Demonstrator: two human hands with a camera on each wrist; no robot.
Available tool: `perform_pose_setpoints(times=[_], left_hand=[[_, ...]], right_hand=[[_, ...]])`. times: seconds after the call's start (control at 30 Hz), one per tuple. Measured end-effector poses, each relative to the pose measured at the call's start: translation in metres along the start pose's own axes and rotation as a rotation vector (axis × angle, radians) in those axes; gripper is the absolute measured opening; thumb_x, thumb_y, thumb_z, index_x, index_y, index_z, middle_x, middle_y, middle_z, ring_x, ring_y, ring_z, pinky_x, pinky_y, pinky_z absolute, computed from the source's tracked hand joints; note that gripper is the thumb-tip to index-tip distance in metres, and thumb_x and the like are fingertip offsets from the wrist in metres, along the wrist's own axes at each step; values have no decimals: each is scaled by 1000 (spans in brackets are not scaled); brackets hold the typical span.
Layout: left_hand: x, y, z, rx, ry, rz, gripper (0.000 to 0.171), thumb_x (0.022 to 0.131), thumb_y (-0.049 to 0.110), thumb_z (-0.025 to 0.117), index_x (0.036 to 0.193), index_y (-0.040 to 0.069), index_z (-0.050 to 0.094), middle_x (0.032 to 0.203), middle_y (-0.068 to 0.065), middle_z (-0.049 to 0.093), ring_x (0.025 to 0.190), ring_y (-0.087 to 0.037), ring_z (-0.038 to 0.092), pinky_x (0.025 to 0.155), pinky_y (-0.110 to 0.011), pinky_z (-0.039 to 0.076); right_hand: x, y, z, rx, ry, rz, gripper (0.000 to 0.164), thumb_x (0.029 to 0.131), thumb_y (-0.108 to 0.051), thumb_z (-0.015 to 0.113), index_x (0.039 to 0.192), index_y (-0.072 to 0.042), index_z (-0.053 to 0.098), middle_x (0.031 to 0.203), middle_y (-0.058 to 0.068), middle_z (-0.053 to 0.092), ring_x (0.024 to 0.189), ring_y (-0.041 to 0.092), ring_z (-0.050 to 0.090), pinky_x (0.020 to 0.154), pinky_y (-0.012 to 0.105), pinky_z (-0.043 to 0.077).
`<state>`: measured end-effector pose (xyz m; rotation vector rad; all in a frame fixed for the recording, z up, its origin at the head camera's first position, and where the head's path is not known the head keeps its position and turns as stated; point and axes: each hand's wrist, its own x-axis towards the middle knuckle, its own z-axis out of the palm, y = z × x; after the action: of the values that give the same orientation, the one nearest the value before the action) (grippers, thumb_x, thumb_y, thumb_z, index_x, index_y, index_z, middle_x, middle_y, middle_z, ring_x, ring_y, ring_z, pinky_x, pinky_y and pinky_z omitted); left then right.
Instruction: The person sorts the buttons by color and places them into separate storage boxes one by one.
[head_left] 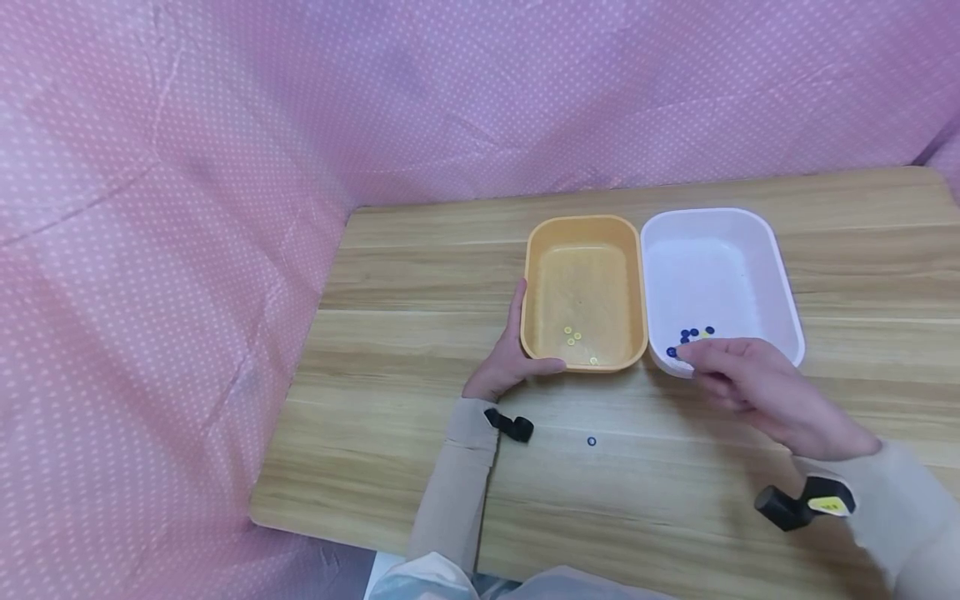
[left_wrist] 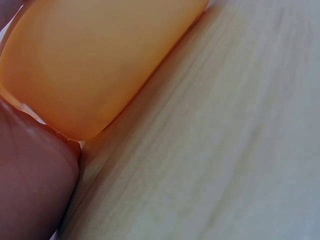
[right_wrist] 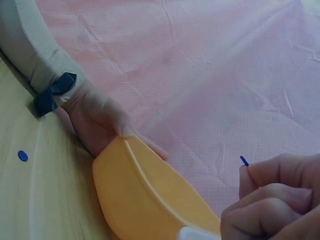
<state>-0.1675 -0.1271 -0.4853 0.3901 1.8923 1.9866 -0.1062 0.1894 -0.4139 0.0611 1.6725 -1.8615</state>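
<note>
My right hand (head_left: 757, 392) pinches a small round blue button (right_wrist: 244, 160) between thumb and fingertip, over the near left corner of the white bin (head_left: 783, 287). Other fingers of this hand curl in toward the palm. Below lie several blue buttons (head_left: 693, 332) with a yellow one (head_left: 703, 335) among them. My left hand (head_left: 510, 358) rests against the near left corner of the orange bin (head_left: 531, 283). Its thumb lies along the front rim, its straight fingers along the left side. Several yellow buttons (head_left: 572, 342) lie inside that bin's near end.
Both bins stand side by side on the wooden table (head_left: 390, 333). A single blue button (head_left: 592, 442) lies on the table in front of them. Pink dotted cloth (head_left: 465, 100) hangs behind the table and at its left.
</note>
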Motion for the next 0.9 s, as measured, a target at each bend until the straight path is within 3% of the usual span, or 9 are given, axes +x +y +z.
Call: perform_pose_setpoints(times=[0.3,0.4,0.57,0.77,0.9], left_hand=[[0,-1,0,-21,-2,11,130,65,-3,82,148,40,-9,158,-5,3,132,-35,31,112,-40,14],[0,-1,0,-16,-4,16,130,65,-3,82,148,40,-9,158,-6,2,132,-35,30,112,-40,13],[0,-1,0,-20,0,17,129,65,-3,82,148,41,-8,158,-4,2,134,-34,29,113,-39,13],[0,-1,0,-13,6,13,129,65,-2,82,147,41,-7,158,-3,2,134,-31,29,113,-38,13],[0,0,1,-16,4,8,129,65,-2,82,148,41,-8,158,-3,1,135,-31,26,113,-39,11]], right_hand=[[5,-5,-12,31,62,8,27,94,-25,58,94,2,59,58,-2,38,52,19,22,54,36,15],[7,-5,-15,55,70,21,26,94,-25,59,99,0,61,60,-3,41,52,16,25,52,33,17],[9,-7,-20,66,88,48,26,93,-27,60,105,-4,65,62,-2,45,52,11,36,48,24,30],[12,-10,-27,86,93,63,26,94,-30,59,92,-5,58,59,-3,41,51,12,36,50,31,22],[15,-10,-33,177,110,100,23,93,-29,60,103,-8,59,61,-4,42,50,11,36,48,26,27]])
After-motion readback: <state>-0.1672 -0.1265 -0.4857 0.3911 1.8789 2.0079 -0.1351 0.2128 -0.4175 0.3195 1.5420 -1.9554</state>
